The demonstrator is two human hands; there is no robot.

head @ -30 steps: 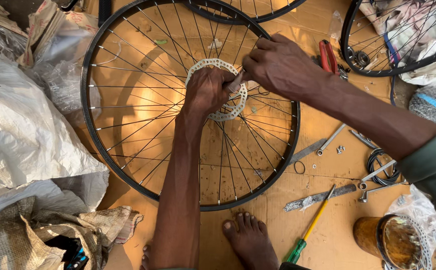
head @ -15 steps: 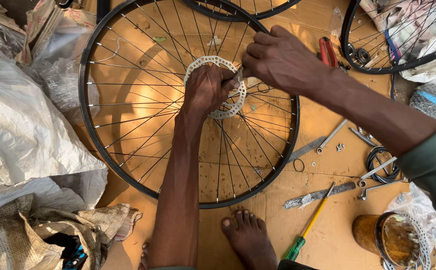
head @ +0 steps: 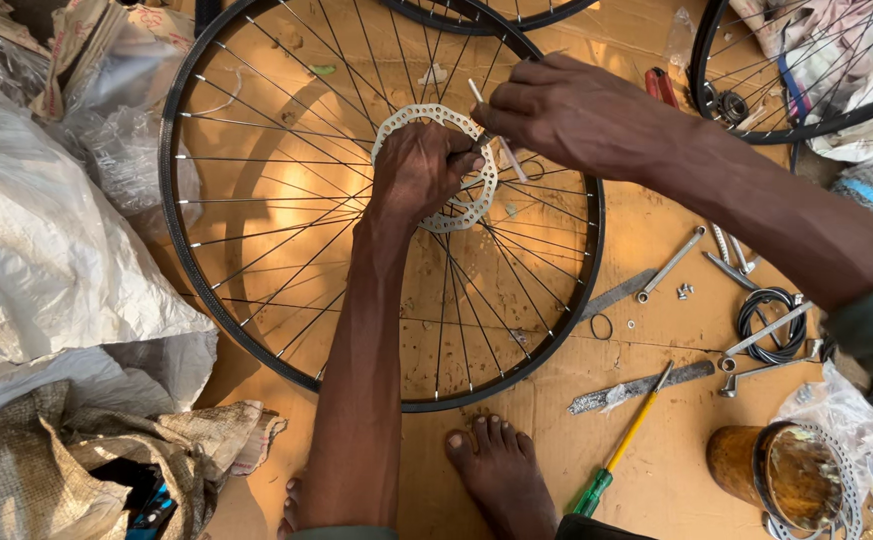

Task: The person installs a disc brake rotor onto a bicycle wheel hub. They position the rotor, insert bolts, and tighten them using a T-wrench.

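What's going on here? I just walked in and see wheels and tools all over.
A person sits barefoot on cardboard with a spoked bicycle wheel lying flat. The left hand rests on the perforated metal disc at the hub, and the right hand holds a thin rod over it. A screwdriver and wrenches lie alongside.

White plastic sacks [head: 46, 260] left; clear bags [head: 126, 130] top-left.
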